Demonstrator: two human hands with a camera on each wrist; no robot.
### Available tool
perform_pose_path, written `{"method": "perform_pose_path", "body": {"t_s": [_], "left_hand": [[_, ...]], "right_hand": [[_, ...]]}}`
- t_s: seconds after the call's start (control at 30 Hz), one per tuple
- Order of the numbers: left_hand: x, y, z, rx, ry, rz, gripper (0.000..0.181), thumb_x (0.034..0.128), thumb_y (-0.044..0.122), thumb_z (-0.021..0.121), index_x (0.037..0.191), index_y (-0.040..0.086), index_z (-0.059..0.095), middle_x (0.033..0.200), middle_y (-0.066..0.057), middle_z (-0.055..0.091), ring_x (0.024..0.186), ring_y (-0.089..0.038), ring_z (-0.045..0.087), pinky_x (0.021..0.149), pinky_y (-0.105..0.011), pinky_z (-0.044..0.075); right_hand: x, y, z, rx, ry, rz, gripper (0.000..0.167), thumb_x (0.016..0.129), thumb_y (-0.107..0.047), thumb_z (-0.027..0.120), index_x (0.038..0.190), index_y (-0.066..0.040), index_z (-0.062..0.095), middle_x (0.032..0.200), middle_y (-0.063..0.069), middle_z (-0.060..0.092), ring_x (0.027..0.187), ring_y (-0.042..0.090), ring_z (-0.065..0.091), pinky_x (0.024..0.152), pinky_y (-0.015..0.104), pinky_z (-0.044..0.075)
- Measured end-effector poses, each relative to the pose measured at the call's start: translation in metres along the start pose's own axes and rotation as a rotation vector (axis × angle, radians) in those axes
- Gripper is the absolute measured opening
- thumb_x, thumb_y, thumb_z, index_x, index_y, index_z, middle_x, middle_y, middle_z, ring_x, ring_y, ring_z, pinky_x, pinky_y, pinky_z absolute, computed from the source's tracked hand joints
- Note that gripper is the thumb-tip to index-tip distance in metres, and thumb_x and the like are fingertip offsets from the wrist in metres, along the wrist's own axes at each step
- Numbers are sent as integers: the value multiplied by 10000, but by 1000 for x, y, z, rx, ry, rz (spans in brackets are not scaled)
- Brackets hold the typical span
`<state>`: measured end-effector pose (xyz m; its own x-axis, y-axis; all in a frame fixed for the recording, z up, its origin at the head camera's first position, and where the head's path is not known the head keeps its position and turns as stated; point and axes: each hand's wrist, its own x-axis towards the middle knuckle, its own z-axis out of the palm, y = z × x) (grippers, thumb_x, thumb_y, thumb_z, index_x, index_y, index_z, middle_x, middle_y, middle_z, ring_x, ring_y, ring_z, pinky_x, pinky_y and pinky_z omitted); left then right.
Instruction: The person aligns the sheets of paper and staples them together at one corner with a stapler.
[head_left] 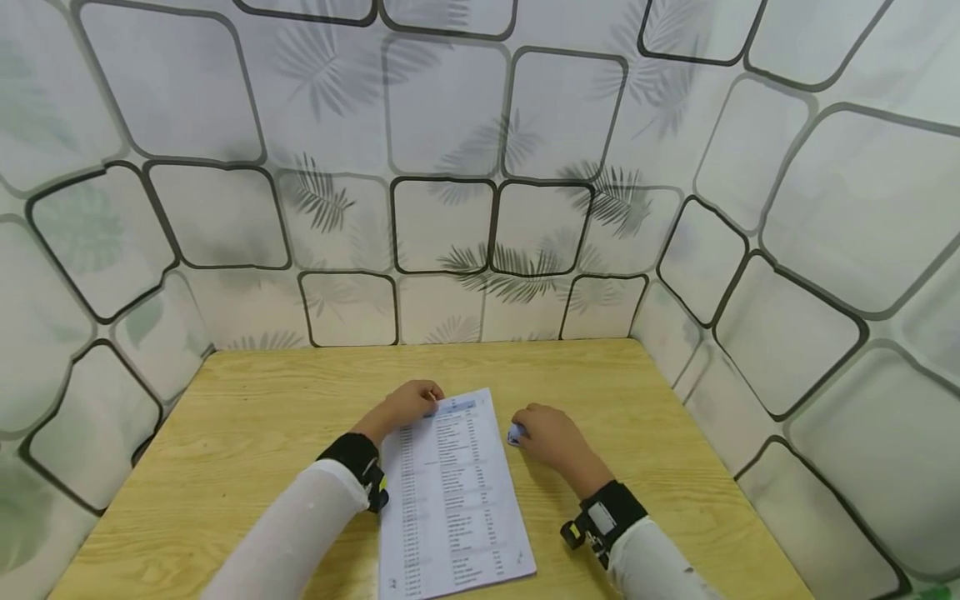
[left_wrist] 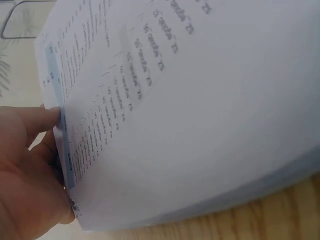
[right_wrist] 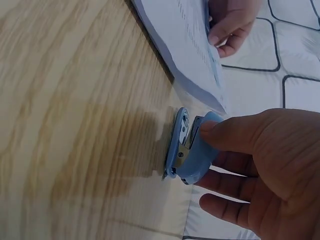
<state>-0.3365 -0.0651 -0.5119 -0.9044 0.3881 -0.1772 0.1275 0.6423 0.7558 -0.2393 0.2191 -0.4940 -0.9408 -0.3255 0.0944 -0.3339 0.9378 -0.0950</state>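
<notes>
A stack of printed paper sheets (head_left: pixel 450 500) lies on the wooden table, its far edge slightly lifted. My left hand (head_left: pixel 406 406) pinches that stack near its top left corner; in the left wrist view the thumb (left_wrist: pixel 47 119) lies on the printed face and other fingers go behind the edge. To the right of the paper, my right hand (head_left: pixel 553 435) holds a small blue stapler (right_wrist: pixel 197 152) between thumb and fingers. The stapler's arms are spread apart, with metal showing between them, close to the tabletop. Its mouth is apart from the sheets.
The wooden table (head_left: pixel 262 433) reaches back to a wall covering (head_left: pixel 442 225) with dark rounded squares and leaf prints, which also stands on both sides. Each wrist wears a black band with a small camera, the right band (head_left: pixel 611 512) beside the paper's lower right.
</notes>
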Motion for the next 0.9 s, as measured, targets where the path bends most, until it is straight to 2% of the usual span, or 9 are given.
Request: {"method": "perform_pose_path", "body": {"t_s": [0.13,0.37,0.6,0.9], "left_hand": [[-1,1,1,22,7,-12,106,995,148,594,1060,164,676,1008,-43,627,908,-221,582,806,-386,418],[-1,4,1,57,18,-14,105,988,151,595,1057,156,674,1005,-42,632,915,-237,575,931,-540,342],[-1,6,2,72,26,-27,106,983,162,603,1060,148,674,995,-38,637,903,-234,576,935,-524,352],[-1,8,4,100,44,-26,121,963,154,605,1049,123,684,954,-34,629,908,-242,570,1008,-613,289]], "right_hand": [[6,-7,3,-40,21,-29,205,932,-173,741,1124,-102,748,982,24,691,847,150,643,769,347,560],[11,-10,7,-49,49,-61,198,924,-155,727,1117,-122,753,990,7,697,860,153,657,763,341,559],[6,-13,2,-72,66,-73,197,932,-175,729,1122,-129,753,997,4,693,872,160,663,771,338,559],[-1,-19,1,-152,76,-168,221,950,-214,725,1163,-165,752,1016,-2,694,884,183,647,773,379,530]]}}
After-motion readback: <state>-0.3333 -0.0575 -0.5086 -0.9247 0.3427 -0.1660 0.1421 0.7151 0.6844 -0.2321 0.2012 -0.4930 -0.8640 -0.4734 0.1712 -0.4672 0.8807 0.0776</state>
